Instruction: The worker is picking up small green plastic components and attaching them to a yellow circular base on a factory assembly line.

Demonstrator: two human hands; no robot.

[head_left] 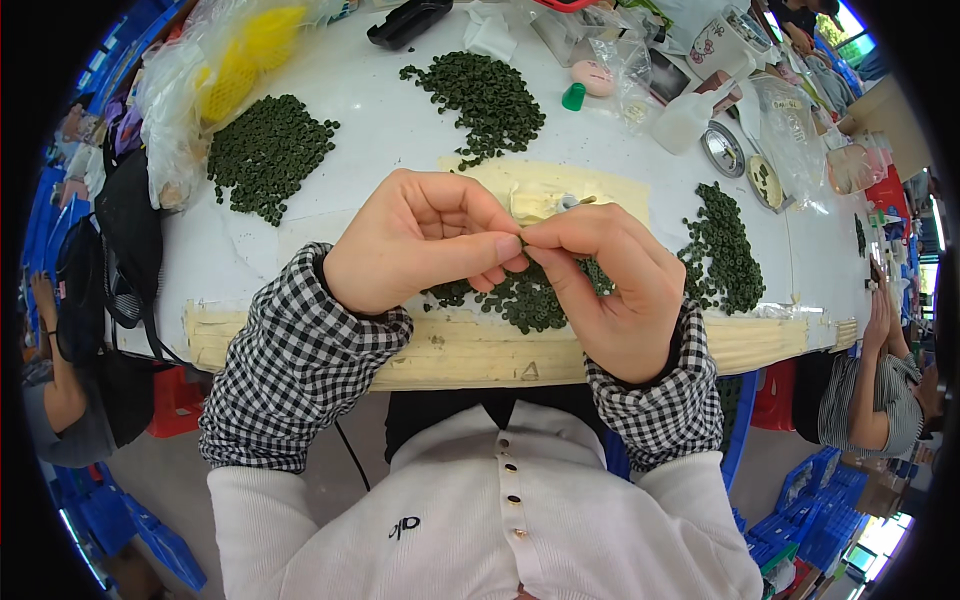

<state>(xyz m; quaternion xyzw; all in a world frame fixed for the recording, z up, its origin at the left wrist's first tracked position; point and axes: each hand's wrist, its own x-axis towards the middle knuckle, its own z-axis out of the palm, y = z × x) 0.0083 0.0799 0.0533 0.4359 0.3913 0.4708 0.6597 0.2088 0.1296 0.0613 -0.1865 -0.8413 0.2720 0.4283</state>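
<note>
My left hand [425, 240] and my right hand [615, 270] meet fingertip to fingertip above the near side of the table. Both are closed in a pinch on a tiny dark green piece [524, 241], mostly covered by the fingers. Below them lies a pile of small dark green ring-like pieces [535, 305], partly hidden by my hands. Just behind my fingers, a pale yellow pad [490, 175] carries a cream-coloured wrapped bundle [540, 200] with a small greyish object at its end.
More green pieces lie in heaps at left [265, 155], far middle [480, 100] and right [725, 250]. Plastic bags [180, 110], a squeeze bottle [685, 120], round metal dishes [722, 148] and a green cap [573, 97] stand around. A padded strip [460, 355] edges the table. Other people sit at both sides.
</note>
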